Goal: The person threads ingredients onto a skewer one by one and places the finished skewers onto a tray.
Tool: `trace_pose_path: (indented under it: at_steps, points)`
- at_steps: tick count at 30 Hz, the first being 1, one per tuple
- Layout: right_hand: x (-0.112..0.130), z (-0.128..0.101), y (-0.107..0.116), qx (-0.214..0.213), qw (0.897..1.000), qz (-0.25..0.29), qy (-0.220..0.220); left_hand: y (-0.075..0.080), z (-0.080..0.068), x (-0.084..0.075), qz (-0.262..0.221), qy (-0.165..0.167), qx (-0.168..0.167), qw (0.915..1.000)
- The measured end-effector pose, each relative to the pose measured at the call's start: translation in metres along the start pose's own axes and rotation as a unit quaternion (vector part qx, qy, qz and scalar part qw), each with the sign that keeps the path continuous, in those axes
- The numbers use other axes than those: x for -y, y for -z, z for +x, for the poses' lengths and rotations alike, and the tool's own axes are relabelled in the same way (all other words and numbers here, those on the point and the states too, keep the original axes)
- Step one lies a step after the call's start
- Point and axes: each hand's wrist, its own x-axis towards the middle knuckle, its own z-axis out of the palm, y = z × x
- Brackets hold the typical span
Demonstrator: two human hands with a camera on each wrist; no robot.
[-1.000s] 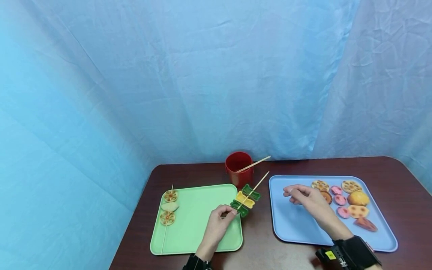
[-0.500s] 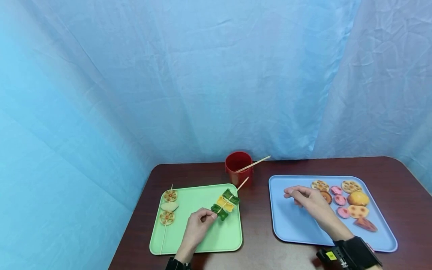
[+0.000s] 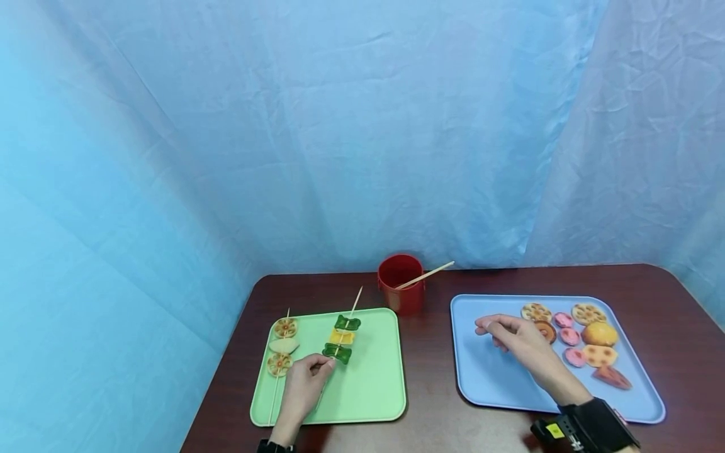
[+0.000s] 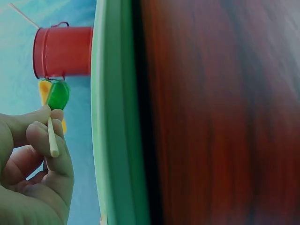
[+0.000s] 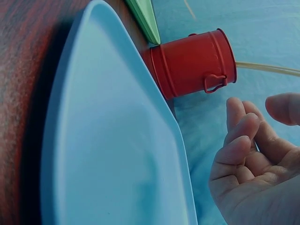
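While the skewer [image 3: 342,337] hangs: best lowered level.
Left hand [image 3: 304,382]: fingers pinch its stick [image 4: 53,143].
Right hand [image 3: 518,341]: fingers loosely curled, empty.

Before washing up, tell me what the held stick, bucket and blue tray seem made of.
Held stick: matte, likely bamboo or wood; pale tan. Bucket: probably painted metal; satin red, ridged, with rolled-looking rim. Blue tray: likely smooth plastic; evenly coloured, rounded rim.

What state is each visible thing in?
Green tray: flat on table
Second skewer: loaded, lying on that tray
Held skewer: loaded green, yellow, green; raised above that tray
Left hand: pinching that skewer
Blue tray: flat, bearing loose food pieces
Red bucket: upright, sticks leaning out
Right hand: empty, fingers loosely curled
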Motion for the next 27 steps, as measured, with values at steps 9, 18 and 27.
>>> trace_pose_path:
  at_steps: [9,18,27]
  points:
    - [0.001,0.000,-0.002,0.002,1.000,-0.002,-0.012,0.016,-0.003,0.007,0.082,0.028,-0.027,0.9959]
    - [0.002,0.001,-0.005,0.007,1.000,-0.003,-0.018,0.024,-0.004,0.012,0.119,0.031,-0.066,0.9902]
    - [0.002,0.000,-0.006,0.004,1.000,-0.005,-0.019,0.032,-0.003,0.014,0.115,0.068,-0.046,0.9900]
